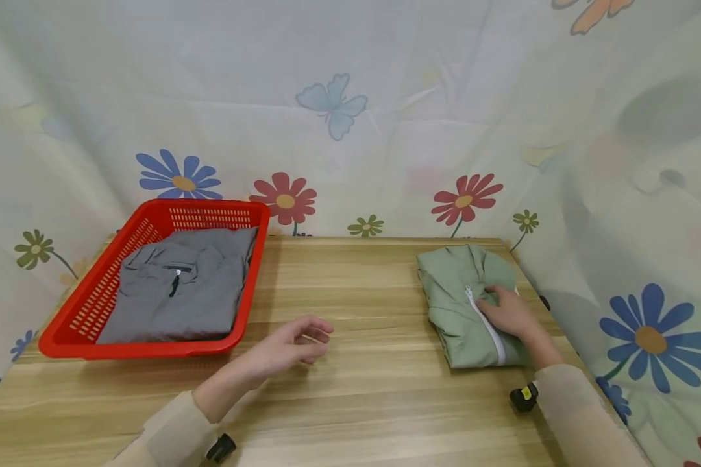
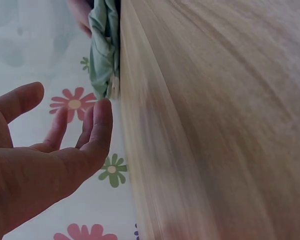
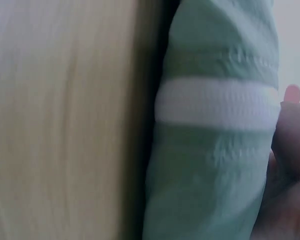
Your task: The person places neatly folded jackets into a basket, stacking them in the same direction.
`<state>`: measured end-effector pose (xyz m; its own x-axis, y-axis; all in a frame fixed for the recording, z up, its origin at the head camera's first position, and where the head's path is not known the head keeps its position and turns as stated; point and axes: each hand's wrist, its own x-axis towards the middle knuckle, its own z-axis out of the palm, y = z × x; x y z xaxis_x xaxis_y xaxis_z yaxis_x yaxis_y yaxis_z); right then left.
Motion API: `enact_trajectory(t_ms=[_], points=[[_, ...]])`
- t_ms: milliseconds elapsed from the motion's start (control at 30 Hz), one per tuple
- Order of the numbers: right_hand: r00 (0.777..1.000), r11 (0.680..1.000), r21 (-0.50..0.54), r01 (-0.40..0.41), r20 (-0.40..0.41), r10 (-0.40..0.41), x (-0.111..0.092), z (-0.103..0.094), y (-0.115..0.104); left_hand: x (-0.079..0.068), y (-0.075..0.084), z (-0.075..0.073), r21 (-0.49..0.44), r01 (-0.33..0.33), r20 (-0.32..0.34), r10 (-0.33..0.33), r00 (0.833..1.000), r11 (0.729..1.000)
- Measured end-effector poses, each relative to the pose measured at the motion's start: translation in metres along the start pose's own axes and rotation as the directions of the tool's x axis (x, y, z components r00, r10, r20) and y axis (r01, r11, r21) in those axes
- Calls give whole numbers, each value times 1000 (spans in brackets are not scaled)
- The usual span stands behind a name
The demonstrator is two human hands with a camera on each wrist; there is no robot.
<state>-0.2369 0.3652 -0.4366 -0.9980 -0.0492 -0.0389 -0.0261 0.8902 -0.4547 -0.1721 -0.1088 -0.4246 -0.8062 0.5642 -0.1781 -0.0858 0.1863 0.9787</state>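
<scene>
A folded green jacket (image 1: 452, 311) with a white zipper lies on the right side of the table. My right hand (image 1: 508, 312) is on top of it, thumb and fingers bent at the cloth beside the zipper, seeming to pinch it. In the right wrist view the jacket's folded edge (image 3: 210, 175) and white zipper tape fill the middle, with part of the hand (image 3: 290, 165) behind. My left hand (image 1: 292, 344) hovers over the middle of the table, fingers loosely bent, holding nothing. In the left wrist view, air shows between its thumb and fingers.
A red plastic basket (image 1: 251, 285) stands at the left with a folded grey garment (image 1: 181, 298), dark zipper pull showing, inside it. The wooden table (image 1: 350, 279) meets a flower-printed curtain (image 1: 385, 168) at the back and right.
</scene>
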Motion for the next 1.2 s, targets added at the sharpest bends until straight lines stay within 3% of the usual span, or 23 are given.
enact_trajectory(t_ms=[567,1200], points=[[984,984,-25,178,15,-177,4,23,-54,6,-2,4,26,-14,-45,15,999,1000],[967,971,11,237,89,-237,1,40,-104,16,-8,2,6,-1,-76,1,997,1000]])
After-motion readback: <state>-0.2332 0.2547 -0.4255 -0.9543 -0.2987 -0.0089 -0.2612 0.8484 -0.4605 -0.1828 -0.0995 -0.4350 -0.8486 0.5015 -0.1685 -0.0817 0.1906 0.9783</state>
